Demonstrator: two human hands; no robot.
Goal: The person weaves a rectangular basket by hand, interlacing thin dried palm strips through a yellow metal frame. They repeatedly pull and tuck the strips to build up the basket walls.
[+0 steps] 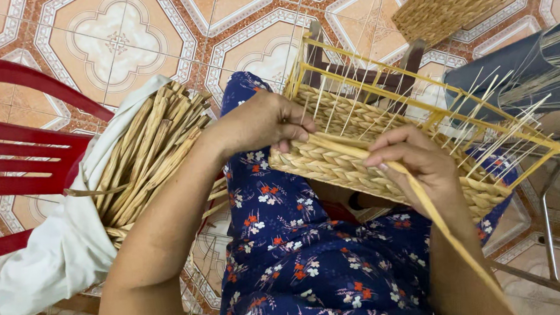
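basket [369, 153] on lap, straw bundle [149, 158] left of it, chair [18, 158] farther left

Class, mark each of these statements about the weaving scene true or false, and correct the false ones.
1. Both hands are on the half-woven basket. True.
2. The right hand pinches a flat straw strand. True.
3. The bundle of dried strands lies in a blue cloth. False: the cloth is white.
4. The chair is green. False: it is red.
5. The left hand grips the basket's near corner. True.
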